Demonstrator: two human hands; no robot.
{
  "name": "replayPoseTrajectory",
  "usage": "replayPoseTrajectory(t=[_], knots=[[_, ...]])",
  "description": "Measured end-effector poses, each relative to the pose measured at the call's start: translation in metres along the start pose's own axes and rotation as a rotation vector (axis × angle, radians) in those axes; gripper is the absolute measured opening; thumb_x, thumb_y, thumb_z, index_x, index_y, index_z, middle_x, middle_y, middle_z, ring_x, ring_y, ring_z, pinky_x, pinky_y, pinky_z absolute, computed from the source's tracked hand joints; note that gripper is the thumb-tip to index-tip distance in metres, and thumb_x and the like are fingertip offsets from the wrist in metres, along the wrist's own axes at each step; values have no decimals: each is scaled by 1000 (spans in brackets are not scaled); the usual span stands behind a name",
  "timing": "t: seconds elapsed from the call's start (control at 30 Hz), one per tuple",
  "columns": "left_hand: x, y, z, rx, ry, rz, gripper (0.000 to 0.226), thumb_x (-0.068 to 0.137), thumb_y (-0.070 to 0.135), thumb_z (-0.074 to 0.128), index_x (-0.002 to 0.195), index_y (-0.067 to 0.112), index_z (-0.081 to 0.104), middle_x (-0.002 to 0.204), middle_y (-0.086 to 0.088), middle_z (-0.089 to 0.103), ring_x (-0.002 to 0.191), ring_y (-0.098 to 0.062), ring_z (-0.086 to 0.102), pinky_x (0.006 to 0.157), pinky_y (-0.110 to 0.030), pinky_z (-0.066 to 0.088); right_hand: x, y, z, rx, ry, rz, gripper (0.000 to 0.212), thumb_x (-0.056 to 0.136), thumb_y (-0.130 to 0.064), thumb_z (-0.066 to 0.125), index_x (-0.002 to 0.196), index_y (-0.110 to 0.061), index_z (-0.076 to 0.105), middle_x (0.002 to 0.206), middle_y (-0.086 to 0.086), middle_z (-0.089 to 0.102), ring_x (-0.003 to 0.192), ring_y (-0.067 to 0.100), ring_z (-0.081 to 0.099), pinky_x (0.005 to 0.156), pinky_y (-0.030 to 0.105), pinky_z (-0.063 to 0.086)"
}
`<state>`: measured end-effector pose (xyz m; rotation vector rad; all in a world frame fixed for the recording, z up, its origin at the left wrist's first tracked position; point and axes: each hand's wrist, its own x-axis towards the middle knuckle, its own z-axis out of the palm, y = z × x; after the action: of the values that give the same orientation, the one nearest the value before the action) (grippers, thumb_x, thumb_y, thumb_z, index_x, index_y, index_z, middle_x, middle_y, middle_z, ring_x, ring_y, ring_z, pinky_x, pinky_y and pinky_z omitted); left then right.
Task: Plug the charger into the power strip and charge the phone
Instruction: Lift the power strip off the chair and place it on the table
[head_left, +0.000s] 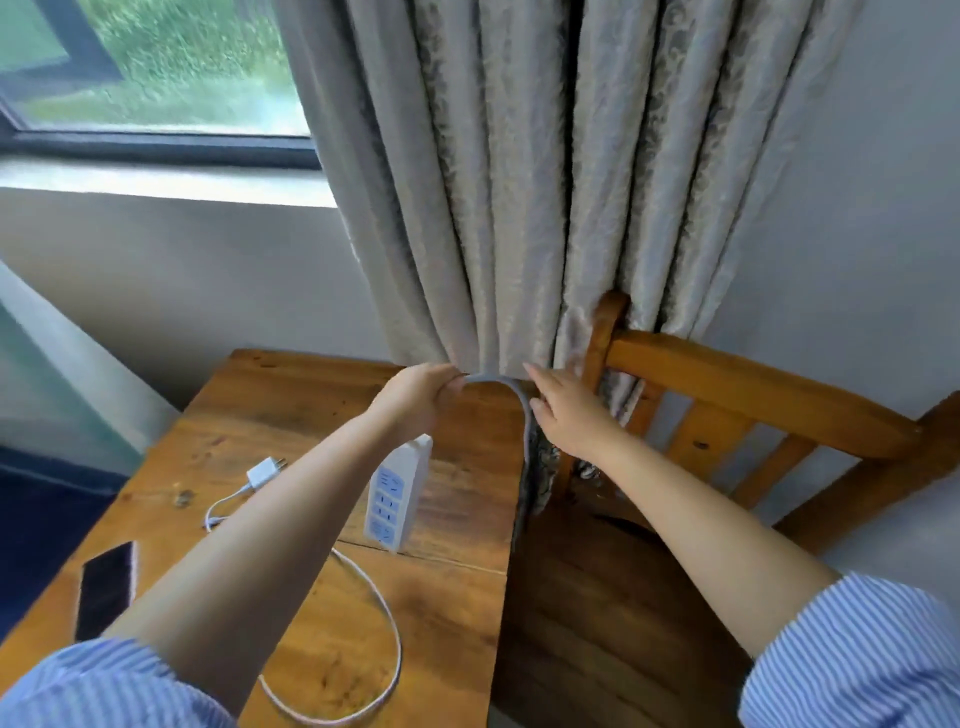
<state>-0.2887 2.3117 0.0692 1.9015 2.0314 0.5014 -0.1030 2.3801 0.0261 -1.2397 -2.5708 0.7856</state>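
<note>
A white power strip (397, 496) lies on the wooden table (457, 613), its sockets facing up. Its thick grey cord (519, 397) arches from the table's far edge down the right side. My left hand (423, 395) is closed on the cord's upper end near the curtain. My right hand (569, 413) rests against the cord's bend with fingers spread. A white charger (265, 473) with bare prongs lies left of my left forearm, and its white cable (387, 613) loops over the table. A dark phone (106, 587) lies at the table's left edge.
A patterned grey curtain (519, 182) hangs behind the table down to its far edge. A wooden chair (727, 415) stands right of the table against the wall. A window (156, 78) is at the upper left.
</note>
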Motion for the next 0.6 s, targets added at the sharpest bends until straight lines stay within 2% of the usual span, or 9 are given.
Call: replayPoseTrajectory(t=[0.03, 0.1, 0.13, 0.2, 0.33, 0.37, 0.43, 0.5, 0.6], knots=[[-12, -13, -7, -3, -24, 28, 25, 95, 13, 45, 84, -5, 58, 74, -13, 52, 74, -30, 52, 64, -33, 36, 3, -17, 12, 63, -96, 24, 46, 97, -19, 33, 140, -13, 19, 149, 9, 29, 136, 26, 26, 108, 37, 27], [-25, -30, -16, 1, -73, 106, 24, 94, 11, 48, 80, -5, 58, 73, -15, 52, 77, -34, 55, 66, -36, 40, 2, -35, 26, 122, -141, 54, 39, 97, -21, 33, 135, -12, 31, 139, 11, 41, 127, 27, 38, 98, 34, 35], [-30, -40, -20, 11, -113, 146, 24, 94, 11, 48, 79, -5, 57, 73, -18, 53, 77, -35, 55, 66, -36, 40, 2, -45, 34, 122, -131, 59, 34, 97, -21, 34, 128, -9, 41, 125, 14, 50, 115, 29, 46, 88, 33, 37], [-38, -65, -24, 30, -200, 163, 25, 94, 13, 48, 81, -6, 56, 80, -24, 58, 80, -34, 55, 67, -37, 41, 0, -64, 54, 113, -103, 71, 29, 97, -20, 35, 111, -3, 53, 96, 11, 53, 92, 27, 51, 73, 32, 36], [-47, -98, -11, 84, -291, 175, 27, 96, 21, 46, 79, 0, 51, 78, -15, 48, 77, -31, 47, 69, -38, 40, -21, -81, 93, 23, -77, 116, 25, 97, -18, 35, 94, -2, 53, 88, 13, 52, 85, 29, 51, 70, 35, 37], [-49, -123, 10, 58, -373, 170, 27, 96, 21, 45, 76, 4, 47, 78, -12, 44, 75, -28, 43, 68, -37, 38, -22, -83, 123, 13, -128, 195, 24, 97, -17, 34, 89, -3, 52, 84, 11, 49, 83, 29, 50, 68, 36, 37], [-48, -120, 24, 46, -380, 172, 25, 96, 21, 46, 77, 5, 48, 79, -11, 45, 75, -25, 41, 68, -36, 37, -35, -80, 129, 12, -84, 237, 24, 97, -16, 33, 84, -4, 50, 79, 5, 44, 79, 27, 48, 66, 36, 36], [-41, -113, 36, -16, -388, 152, 22, 94, 19, 50, 94, -1, 57, 91, -16, 54, 86, -29, 49, 74, -36, 41, -37, -66, 127, 0, -46, 283, 24, 96, -16, 33, 78, -8, 47, 69, -2, 40, 73, 25, 45, 63, 35, 34], [-40, -124, 44, 20, -387, 128, 41, 89, 21, 57, 126, 6, 47, 125, -15, 51, 117, -30, 44, 95, -40, 42, -37, -56, 116, 43, -55, 307, 22, 96, -17, 34, 82, -9, 48, 63, -5, 39, 62, 19, 43, 58, 32, 31]])
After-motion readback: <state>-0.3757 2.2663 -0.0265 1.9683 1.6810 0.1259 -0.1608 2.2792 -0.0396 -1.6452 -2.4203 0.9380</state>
